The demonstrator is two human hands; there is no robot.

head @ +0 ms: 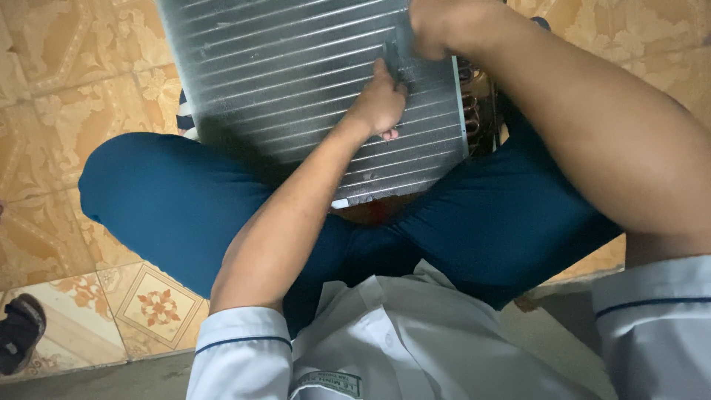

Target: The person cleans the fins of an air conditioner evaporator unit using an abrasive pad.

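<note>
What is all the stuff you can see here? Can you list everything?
finned metal coil panel: one, silver-grey, resting on the lap, leaning away over the floor
copper tube bends: a few, brownish, on the panel's right edge
floor tiles: many, tan with flower patterns, all around
dark shoe: one, black, at the bottom left edge
trousers: one pair, dark blue, legs crossed under the panel
shirt: one, white with thin dark stripes on the short sleeves, at the bottom
left hand: one, pressed on the panel's fins
right hand: one, closed around a small dark thing at the panel's top; I cannot tell what it is
</note>
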